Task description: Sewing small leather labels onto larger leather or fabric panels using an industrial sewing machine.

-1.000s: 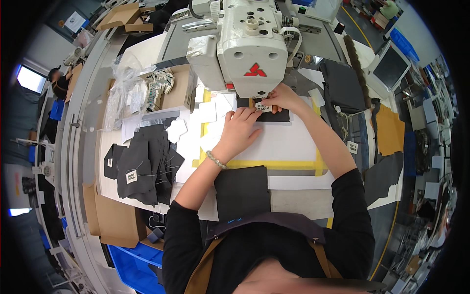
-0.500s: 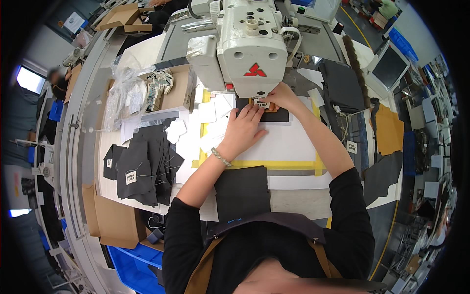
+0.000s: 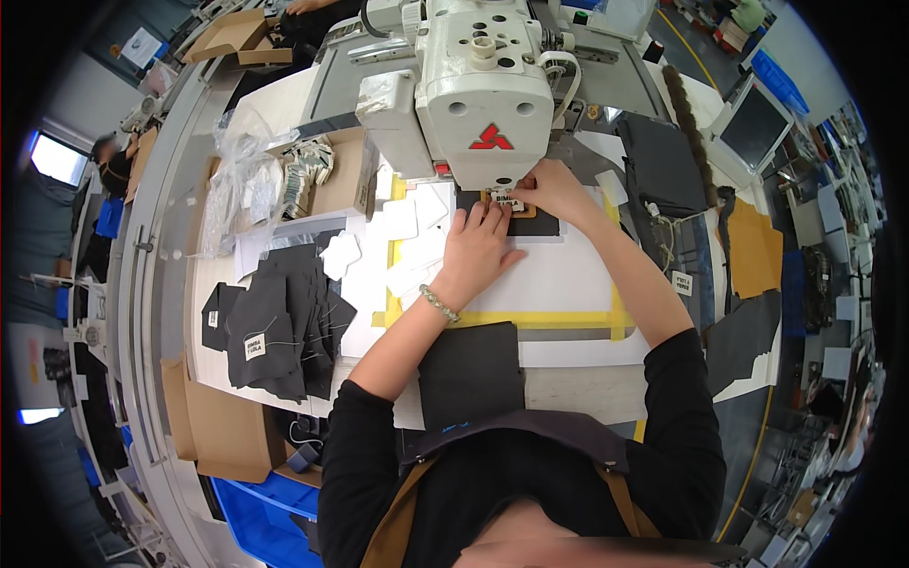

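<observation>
Head view: white label is partly covered by left hand, spread loosely; right hand grip can't be made out tbh.

At the left, a bright window is seen near a pale wall, with blue-grey fabric hung below. At the right, the grey floor is marked by a yellow line. Between them, a pale worktable is placed.

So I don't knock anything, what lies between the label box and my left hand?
White pieces and yellow tape lie there, in the head view.
</observation>
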Available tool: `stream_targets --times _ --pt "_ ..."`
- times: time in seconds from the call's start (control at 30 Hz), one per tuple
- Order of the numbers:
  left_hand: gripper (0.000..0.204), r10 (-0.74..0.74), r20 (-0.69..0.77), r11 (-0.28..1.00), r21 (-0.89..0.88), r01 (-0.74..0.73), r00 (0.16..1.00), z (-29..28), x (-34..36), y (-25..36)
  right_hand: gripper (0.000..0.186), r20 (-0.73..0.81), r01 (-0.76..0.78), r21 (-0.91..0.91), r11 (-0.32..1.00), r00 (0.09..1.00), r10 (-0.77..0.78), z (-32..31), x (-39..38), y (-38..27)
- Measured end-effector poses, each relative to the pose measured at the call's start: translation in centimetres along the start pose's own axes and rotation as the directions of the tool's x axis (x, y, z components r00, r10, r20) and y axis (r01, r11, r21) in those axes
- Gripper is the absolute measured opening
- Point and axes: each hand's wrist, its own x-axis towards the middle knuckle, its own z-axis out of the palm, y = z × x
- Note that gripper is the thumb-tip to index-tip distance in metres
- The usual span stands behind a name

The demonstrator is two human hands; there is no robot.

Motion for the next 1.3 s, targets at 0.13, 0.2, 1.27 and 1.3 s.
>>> stream_targets --times 0.13,0.2,1.27,1.3 --pt "0.068 0.006 0.001 1.000 0.020 -0.006 1.000 0.0 0.2 0.1 0.021 -0.028 0.327 -0.155 0.932 0.942 -0.335 0.4 -2.2 2.6" --pt "0.068 0.051 -0.071 0.998 -0.019 -0.053 0.996 0.3 0.3 -0.1 0.023 0.010 0.397 -0.227 0.889 0.914 -0.405 0.1 -3.1 3.3" --pt "0.067 0.040 0.068 0.996 -0.087 -0.034 0.997 0.2 0.9 -5.8 0.050 0.072 0.510 -0.347 0.787 0.851 -0.520 2.9 -4.1 3.1" --pt "0.068 0.035 0.056 0.998 -0.054 -0.032 0.998 0.3 1.0 -5.7 0.051 0.076 0.501 -0.332 0.799 0.859 -0.506 2.8 -4.1 3.4"
